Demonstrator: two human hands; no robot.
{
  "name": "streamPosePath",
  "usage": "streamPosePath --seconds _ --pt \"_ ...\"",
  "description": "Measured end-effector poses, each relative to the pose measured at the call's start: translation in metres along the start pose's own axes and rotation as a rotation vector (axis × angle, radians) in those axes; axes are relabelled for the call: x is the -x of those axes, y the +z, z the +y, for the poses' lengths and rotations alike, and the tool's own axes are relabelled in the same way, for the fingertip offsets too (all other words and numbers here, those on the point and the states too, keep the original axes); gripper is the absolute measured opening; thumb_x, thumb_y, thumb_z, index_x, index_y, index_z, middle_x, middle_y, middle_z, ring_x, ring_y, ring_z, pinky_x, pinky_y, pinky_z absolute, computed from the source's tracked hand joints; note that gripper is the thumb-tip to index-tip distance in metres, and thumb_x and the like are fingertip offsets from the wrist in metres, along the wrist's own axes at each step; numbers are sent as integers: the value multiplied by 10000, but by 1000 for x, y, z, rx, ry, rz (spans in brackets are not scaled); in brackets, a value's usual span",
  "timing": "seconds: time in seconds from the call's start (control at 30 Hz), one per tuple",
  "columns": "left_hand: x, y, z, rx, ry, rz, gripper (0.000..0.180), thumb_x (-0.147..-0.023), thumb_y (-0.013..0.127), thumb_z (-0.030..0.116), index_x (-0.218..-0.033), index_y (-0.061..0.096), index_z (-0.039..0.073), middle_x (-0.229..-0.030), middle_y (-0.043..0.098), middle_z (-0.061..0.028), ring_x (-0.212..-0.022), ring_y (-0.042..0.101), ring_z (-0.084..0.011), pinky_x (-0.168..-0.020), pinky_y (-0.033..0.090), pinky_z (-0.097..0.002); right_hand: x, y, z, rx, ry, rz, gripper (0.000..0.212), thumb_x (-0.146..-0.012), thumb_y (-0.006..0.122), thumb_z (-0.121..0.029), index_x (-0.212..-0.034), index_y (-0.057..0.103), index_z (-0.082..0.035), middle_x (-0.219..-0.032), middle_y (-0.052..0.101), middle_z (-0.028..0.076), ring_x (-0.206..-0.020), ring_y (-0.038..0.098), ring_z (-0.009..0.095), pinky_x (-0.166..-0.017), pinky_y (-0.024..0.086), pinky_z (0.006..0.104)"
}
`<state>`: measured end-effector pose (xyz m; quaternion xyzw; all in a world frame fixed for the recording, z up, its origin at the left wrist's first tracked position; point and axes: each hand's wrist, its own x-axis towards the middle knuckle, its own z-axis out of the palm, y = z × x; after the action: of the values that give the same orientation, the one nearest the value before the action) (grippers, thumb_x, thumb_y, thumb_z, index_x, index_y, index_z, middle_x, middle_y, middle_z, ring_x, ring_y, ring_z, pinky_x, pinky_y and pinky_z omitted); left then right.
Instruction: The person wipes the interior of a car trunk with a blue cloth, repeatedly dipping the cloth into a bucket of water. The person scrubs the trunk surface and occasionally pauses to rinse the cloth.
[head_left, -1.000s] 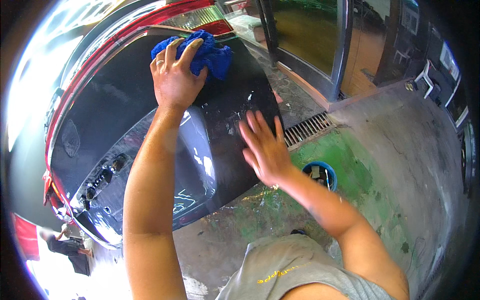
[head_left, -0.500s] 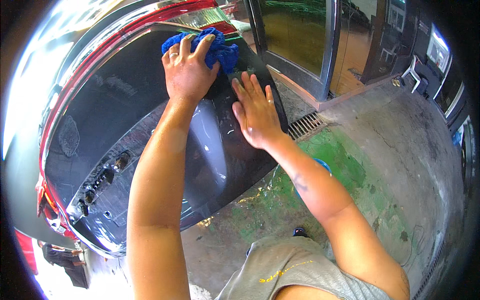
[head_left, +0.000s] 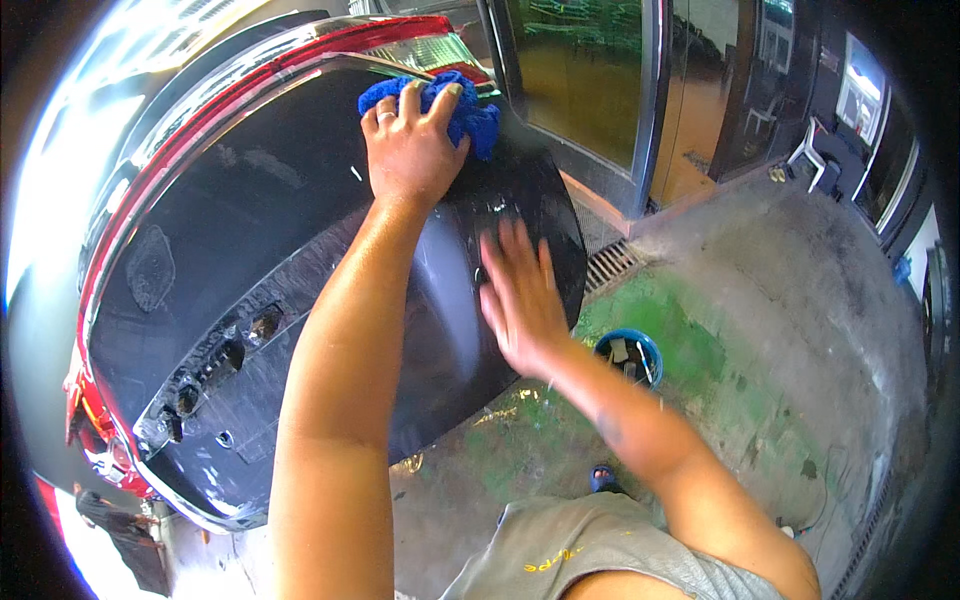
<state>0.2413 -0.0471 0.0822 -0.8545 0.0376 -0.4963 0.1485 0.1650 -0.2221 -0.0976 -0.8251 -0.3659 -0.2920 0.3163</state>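
My left hand (head_left: 415,155) presses a bunched blue cloth (head_left: 480,125) onto the dark trunk lid (head_left: 310,165) of a car, close to the red and clear tail light (head_left: 430,45). Its fingers are bent over the cloth. Lower down on the right side of the same panel, my right hand (head_left: 525,295) lies flat with fingers stretched out. Motion blurs that hand, and nothing shows in it. Dull, scuffed patches mark the panel, and a recess (head_left: 225,355) with open fittings runs across it.
A round blue bucket (head_left: 658,358) with things in it stands on the green-stained concrete floor (head_left: 700,330). Beyond the panel are a drain grate (head_left: 610,265) and glass doors (head_left: 580,80). A white chair (head_left: 806,145) is at the far right. Another person (head_left: 125,535) stands at the lower left.
My left hand and the cloth have shifted slightly right. My right hand has slid toward me, down the panel. More of the blue bucket shows now.
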Motion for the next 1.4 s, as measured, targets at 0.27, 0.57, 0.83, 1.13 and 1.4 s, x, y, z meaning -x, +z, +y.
streamPosePath --seconds 0.27,0.57,0.83,1.13,1.4 --pt "-2 -1 6 36 -11 -7 671 -869 854 430 -1499 646 329 -1460 651 -151 -1358 620 -386 -1179 426 -573 -32 -8 -10 115 -38 29 640 -1107 560 -336 -1676 398 -92 -1737 374 253 -1607 356 441 -1261 191 763" --pt "-1 1 7 53 -23 -7 686 -865 850 438 -1508 636 328 -1463 645 -147 -1365 611 -393 -1196 410 -578 78 9 -20 29 -12 -157 735 -1096 574 -348 -1724 303 -82 -1787 258 248 -1656 244 456 -1277 118 772" --pt "0 3 8 52 -20 -21 688 -865 849 424 -1513 641 325 -1470 644 -150 -1367 613 -392 -1193 420 -564 56 12 -29 -17 54 -146 734 -1090 557 -347 -1714 306 -53 -1782 252 275 -1651 240 491 -1288 85 771" --pt "-4 -2 9 66 -6 4 668 -850 863 406 -1479 667 290 -1456 653 -149 -1356 618 -388 -1182 426 -567 -48 -5 5 40 -8 91 638 -1124 520 -328 -1675 382 -39 -1741 356 270 -1633 296 464 -1292 179 722" --pt "-4 -3 11 75 -16 -15 693 -842 869 400 -1492 653 292 -1482 634 -148 -1365 606 -401 -1188 419 -573 9 -7 19 33 -31 -34 717 -1086 602 -342 -1701 345 -77 -1760 344 234 -1636 313 444 -1283 134 764"
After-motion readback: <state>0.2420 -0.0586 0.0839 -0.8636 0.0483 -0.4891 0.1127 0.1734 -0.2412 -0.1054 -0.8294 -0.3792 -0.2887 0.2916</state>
